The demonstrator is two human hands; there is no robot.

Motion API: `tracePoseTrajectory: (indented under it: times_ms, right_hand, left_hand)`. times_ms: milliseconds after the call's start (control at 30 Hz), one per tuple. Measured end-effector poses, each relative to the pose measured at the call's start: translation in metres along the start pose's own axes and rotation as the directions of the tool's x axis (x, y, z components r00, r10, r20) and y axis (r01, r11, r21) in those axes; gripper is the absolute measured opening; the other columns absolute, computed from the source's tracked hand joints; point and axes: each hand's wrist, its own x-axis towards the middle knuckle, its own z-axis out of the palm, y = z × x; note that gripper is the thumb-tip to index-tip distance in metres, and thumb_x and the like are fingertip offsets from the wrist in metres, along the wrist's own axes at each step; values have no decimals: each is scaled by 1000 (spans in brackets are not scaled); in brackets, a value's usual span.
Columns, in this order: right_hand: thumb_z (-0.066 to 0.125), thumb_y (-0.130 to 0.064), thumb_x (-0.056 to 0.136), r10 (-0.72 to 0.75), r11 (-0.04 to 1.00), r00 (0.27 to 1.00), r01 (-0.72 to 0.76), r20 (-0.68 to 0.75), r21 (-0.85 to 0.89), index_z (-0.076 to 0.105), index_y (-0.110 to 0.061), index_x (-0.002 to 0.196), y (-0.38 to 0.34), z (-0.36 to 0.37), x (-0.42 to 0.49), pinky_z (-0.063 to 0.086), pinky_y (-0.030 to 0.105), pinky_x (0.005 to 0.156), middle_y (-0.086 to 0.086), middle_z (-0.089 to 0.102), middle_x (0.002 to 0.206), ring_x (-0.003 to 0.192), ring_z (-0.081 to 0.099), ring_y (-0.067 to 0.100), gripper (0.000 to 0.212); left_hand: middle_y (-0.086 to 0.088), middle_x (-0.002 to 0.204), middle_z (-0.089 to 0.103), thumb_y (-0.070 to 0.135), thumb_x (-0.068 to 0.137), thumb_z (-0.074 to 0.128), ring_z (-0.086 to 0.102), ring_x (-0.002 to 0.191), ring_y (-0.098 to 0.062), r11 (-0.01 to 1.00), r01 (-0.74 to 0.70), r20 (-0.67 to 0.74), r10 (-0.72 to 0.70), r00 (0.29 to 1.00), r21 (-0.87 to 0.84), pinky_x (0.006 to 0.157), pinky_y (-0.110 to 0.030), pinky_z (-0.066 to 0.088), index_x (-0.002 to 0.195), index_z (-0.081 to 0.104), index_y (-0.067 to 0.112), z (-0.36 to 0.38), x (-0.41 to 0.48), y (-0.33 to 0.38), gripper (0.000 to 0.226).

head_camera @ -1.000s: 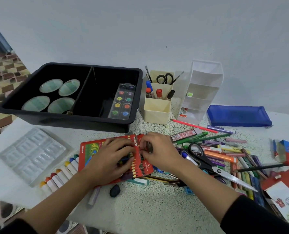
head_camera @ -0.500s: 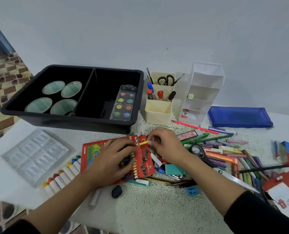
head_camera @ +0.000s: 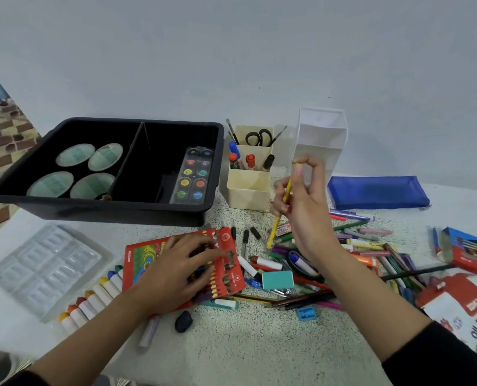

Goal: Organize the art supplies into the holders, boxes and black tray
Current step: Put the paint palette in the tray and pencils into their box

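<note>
Over the table (head_camera: 259,346), yellow pencil (head_camera: 274,232) near-upright, leaning right

A speckled white table (head_camera: 259,355) carries a black tray (head_camera: 92,211) at upper left, a cream holder (head_camera: 248,190) and a white tiered holder (head_camera: 322,135) at top centre, a blue pouch (head_camera: 376,192) to their right, a red pencil box (head_camera: 145,254) mid-frame, loose pens (head_camera: 368,246) right of it, and possibly an eraser (head_camera: 183,321) below.
</note>
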Motion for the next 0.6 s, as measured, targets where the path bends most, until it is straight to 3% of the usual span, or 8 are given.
tracePoseTrajectory:
  times_ms: [100,167,233,267,333,433,533,600]
  right_hand:
    - [42,-23,108,97,939,987,-49,124,-341,54,-36,124,0,0,5,35,26,51,4,55,78,55,40,11,24]
    - [47,-11,105,167,762,957,28,238,-647,60,-29,126,3,-1,6,39,23,52,0,66,88,52,45,6,31]
    - [50,-5,101,202,535,917,190,343,-823,65,-19,121,6,0,2,43,18,57,-1,70,93,57,54,0,29]
    - [51,-7,101,213,438,897,266,386,-859,66,-17,121,7,0,-1,48,22,62,1,72,94,65,58,1,27]
    - [53,-19,103,247,277,854,391,458,-878,63,-22,120,11,2,-8,54,35,71,7,71,93,79,64,20,20]
    - [47,-29,104,278,98,783,554,557,-827,61,-29,119,19,12,-16,45,33,64,0,57,87,82,60,26,20]
    - [49,-23,100,289,38,744,620,603,-784,66,-22,118,28,26,-19,37,33,66,-1,42,89,93,56,27,25]
    - [55,-15,93,272,75,711,656,648,-751,70,-13,111,38,33,-19,42,36,72,4,49,97,99,53,28,23]
  left_hand:
    - [10,152,34,54,104,31,29,137,-8,1000,18,33,-19,999,11,108,-35,27,143,43,47,0,1,2,42]
    - [10,153,31,57,104,28,28,137,-9,1000,28,28,-28,999,6,108,-34,26,141,44,46,-1,1,4,42]
    - [10,152,33,56,103,28,33,136,-9,999,27,6,-27,1000,-30,108,-33,29,135,44,38,-2,1,5,40]
    - [10,152,34,55,103,30,35,135,-7,997,33,-15,-34,999,-69,108,-33,32,133,45,34,-3,0,6,38]
    - [12,152,34,49,104,33,35,134,-3,986,57,-56,-66,996,-156,107,-33,36,130,46,29,-4,-2,5,35]
    - [11,150,37,41,104,35,38,134,-5,976,51,-96,-73,993,-212,106,-35,41,126,51,23,-4,-5,4,33]
    - [5,146,43,35,103,38,43,131,-7,972,56,-131,-88,988,-227,104,-35,46,122,55,20,-5,-4,5,29]
    - [3,144,44,34,102,40,45,129,-9,975,60,-137,-91,986,-215,102,-36,48,122,55,20,-4,-4,5,29]
